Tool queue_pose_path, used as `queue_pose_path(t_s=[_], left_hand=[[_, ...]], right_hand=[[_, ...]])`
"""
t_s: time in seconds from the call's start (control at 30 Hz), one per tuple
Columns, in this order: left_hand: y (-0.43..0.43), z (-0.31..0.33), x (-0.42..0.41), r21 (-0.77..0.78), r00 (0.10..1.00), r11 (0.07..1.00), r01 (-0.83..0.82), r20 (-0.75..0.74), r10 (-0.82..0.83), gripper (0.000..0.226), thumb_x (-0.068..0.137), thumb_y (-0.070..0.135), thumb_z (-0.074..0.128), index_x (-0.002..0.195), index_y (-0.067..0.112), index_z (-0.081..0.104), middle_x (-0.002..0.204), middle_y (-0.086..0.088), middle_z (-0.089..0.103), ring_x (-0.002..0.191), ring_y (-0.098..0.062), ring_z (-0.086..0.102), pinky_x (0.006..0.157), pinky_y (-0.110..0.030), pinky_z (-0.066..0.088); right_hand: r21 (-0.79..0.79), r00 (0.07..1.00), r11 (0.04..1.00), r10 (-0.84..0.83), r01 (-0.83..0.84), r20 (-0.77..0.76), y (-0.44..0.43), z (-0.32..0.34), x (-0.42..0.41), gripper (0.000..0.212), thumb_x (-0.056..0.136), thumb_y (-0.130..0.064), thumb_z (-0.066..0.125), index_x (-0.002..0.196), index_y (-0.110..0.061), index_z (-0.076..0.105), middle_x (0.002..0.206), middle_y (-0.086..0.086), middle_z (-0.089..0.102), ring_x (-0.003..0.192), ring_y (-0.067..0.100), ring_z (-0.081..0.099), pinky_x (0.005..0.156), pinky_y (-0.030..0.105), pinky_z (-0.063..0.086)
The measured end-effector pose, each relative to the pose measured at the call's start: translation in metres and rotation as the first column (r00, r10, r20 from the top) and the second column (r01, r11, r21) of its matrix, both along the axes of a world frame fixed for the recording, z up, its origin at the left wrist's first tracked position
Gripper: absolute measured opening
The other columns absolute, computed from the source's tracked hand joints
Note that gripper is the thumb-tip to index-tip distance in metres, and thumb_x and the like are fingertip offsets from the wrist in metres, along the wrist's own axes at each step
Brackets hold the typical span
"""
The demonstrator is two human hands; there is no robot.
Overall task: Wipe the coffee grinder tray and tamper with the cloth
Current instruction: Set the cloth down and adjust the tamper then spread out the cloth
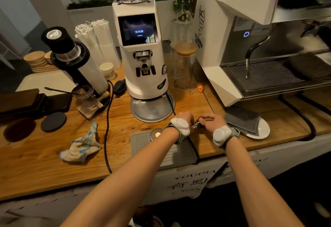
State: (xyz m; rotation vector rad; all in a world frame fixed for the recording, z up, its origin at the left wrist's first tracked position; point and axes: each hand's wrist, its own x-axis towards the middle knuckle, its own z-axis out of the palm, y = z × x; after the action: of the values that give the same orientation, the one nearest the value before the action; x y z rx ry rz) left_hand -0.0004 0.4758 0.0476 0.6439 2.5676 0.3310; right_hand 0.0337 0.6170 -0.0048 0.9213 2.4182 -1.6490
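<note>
Wooden counter is crowded: a white grinder stands behind its round metal tray, a black cable runs down beside it, and a crumpled cloth lies well left of the hands. A grey tamping mat sits under the forearms. The tamper, lying roughly crosswise between the hands, is gripped by the left hand and right hand, fingers curled closed, wrists raised.
</note>
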Motion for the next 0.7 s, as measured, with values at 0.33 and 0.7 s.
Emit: queue_pose_path(t_s=[0.33,0.7], left_hand=[[-0.04,-0.016,0.002,0.275,0.989,0.952,-0.135,-0.021,0.146,0.033,0.084,0.02,0.072,0.116,0.01,0.07,0.111,-0.009,0.073,0.102,-0.025,0.068,0.089,-0.037,0.057],[-0.066,-0.045,0.016,0.532,0.943,0.801,-0.275,-0.014,0.333,0.028,0.078,0.024,0.078,0.104,0.016,0.067,0.095,0.0,0.071,0.088,-0.016,0.067,0.078,-0.034,0.058]], right_hand=[[0.071,0.98,0.987,0.155,-0.147,-0.127,-0.027,0.036,-0.003,0.022,0.085,-0.024,0.073,0.106,-0.023,0.073,0.102,-0.006,0.067,0.097,0.014,0.061,0.083,0.029,0.048],[0.074,0.965,0.979,0.2,-0.19,-0.171,-0.059,0.049,-0.003,0.016,0.076,-0.026,0.081,0.09,-0.031,0.074,0.089,-0.017,0.069,0.083,-0.002,0.062,0.058,0.014,0.039]])
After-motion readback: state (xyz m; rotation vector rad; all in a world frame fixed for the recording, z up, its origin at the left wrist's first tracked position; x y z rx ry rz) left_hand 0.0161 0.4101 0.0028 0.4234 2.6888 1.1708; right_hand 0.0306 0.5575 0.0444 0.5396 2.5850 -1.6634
